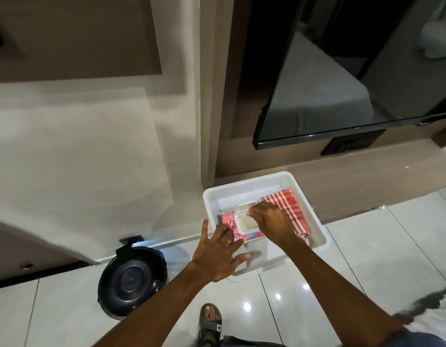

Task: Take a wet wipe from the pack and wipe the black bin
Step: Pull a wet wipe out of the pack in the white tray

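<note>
Head | left hand point(218, 256) splayed flat on wipe pack point(235, 227) | right hand point(272, 221) pinching wipe point(248, 222) at opening

White tub point(314, 219) on the tiled floor point(367, 259), holding a pink wipe pack point(232, 225) with flip lid raised and a red checked cloth point(289, 201). Left hand point(217, 254) spread flat on the pack; right hand point(269, 219) pinching at its opening. Black bin point(132, 279) left, near the wall.
</note>
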